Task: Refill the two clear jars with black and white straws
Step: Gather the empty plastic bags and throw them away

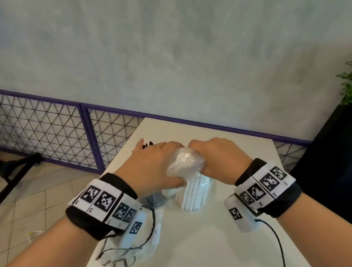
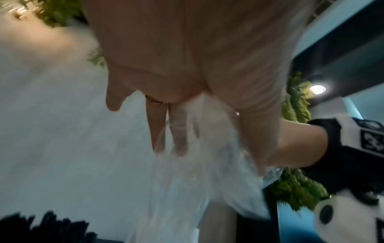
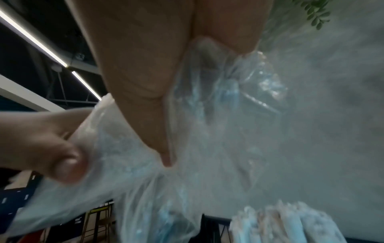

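Both hands hold a crumpled clear plastic bag [image 1: 184, 162] just above a clear jar [image 1: 207, 186] packed with upright white straws [image 1: 192, 195]. My left hand [image 1: 159, 168] grips the bag's left side, with its thumb [image 3: 62, 162] pressed into the film. From the right, my right hand [image 1: 212, 154] pinches the bag between thumb [image 3: 143, 98] and a finger. A second clear jar [image 1: 154, 198] with dark contents stands left of the first, partly under my left wrist. Black straw tips [image 1: 148, 145] show beyond my left hand.
The jars stand on a small white table [image 1: 206, 250], whose edges are close on all sides. Another clear plastic wrapper [image 1: 139, 245] lies on its near left part. A purple-framed wire fence [image 1: 60, 129] runs behind, and a dark planter [image 1: 338, 158] stands at the right.
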